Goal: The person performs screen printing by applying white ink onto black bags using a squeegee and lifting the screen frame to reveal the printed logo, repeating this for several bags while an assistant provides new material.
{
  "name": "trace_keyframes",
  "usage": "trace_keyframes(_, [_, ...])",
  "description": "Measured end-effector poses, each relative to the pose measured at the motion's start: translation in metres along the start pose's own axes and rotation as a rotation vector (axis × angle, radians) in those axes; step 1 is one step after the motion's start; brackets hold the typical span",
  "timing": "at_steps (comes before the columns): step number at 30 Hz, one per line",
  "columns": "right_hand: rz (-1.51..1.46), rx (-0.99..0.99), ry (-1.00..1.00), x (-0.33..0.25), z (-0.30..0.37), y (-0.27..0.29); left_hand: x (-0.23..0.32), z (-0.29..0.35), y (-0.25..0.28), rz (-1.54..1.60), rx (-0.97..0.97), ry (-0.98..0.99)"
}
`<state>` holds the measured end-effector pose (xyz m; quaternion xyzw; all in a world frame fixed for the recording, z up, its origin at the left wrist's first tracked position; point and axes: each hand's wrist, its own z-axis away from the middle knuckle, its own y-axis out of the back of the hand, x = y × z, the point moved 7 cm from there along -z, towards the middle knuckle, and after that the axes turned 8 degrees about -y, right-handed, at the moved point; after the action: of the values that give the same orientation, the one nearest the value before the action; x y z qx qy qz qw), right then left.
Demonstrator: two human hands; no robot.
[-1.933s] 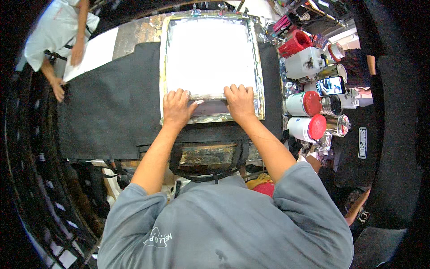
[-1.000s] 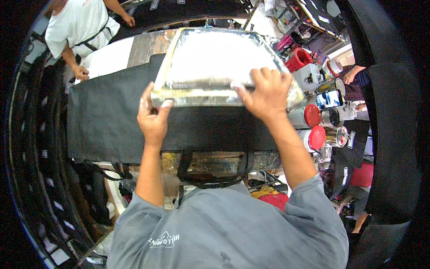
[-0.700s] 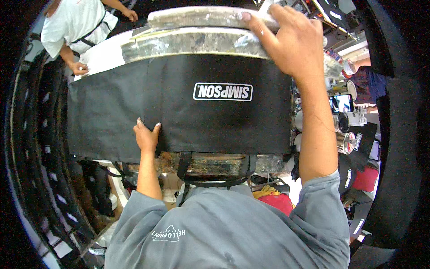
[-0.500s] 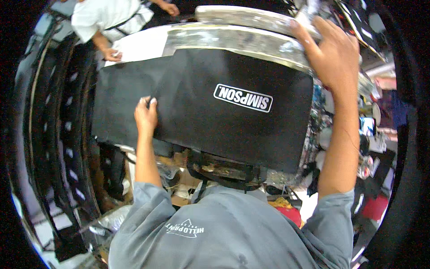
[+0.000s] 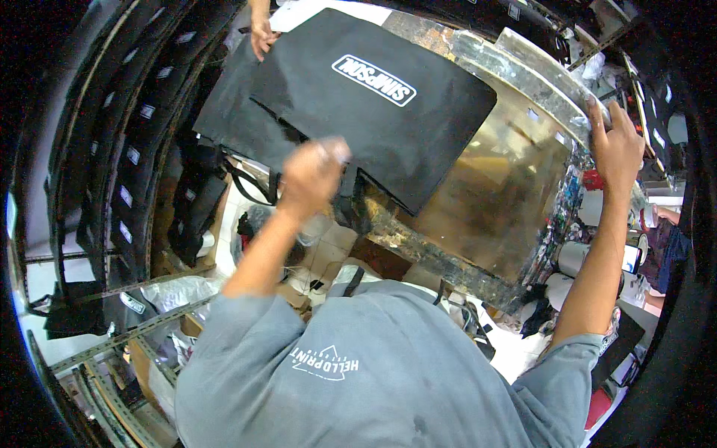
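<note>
A black fabric panel with a white outlined logo lies slanted over the left and middle of the worktable, on top of more black fabric. My left hand is over the panel's near edge, smeared by motion, so its fingers and any grip cannot be made out. At the far right, my right hand has its fingers round the end of a raised, pale, paint-stained screen printing frame. A co-worker's hand touches the black fabric at the far left corner.
The worktable's brown, shiny surface shows right of the panel. Racks of black pieces stand at the left. Paint containers crowd the right side. A metal shelf is at the lower left.
The black panel has shifted left and away and turned, uncovering the brown tabletop. My left hand has moved right. The view has turned; my right hand stays at the frame's end.
</note>
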<state>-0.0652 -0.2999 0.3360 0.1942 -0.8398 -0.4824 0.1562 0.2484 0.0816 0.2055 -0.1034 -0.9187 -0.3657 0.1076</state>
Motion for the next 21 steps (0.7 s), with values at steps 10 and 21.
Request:
trace_keyframes(10, [-0.01,0.063,-0.009,0.0,0.016,0.004,0.086,0.079,-0.03,0.223,-0.197,-0.017])
trace_keyframes(21, [-0.033,0.045,-0.028,-0.011,0.013,0.015,-0.085,0.127,-0.154,-0.383,-0.678,0.625])
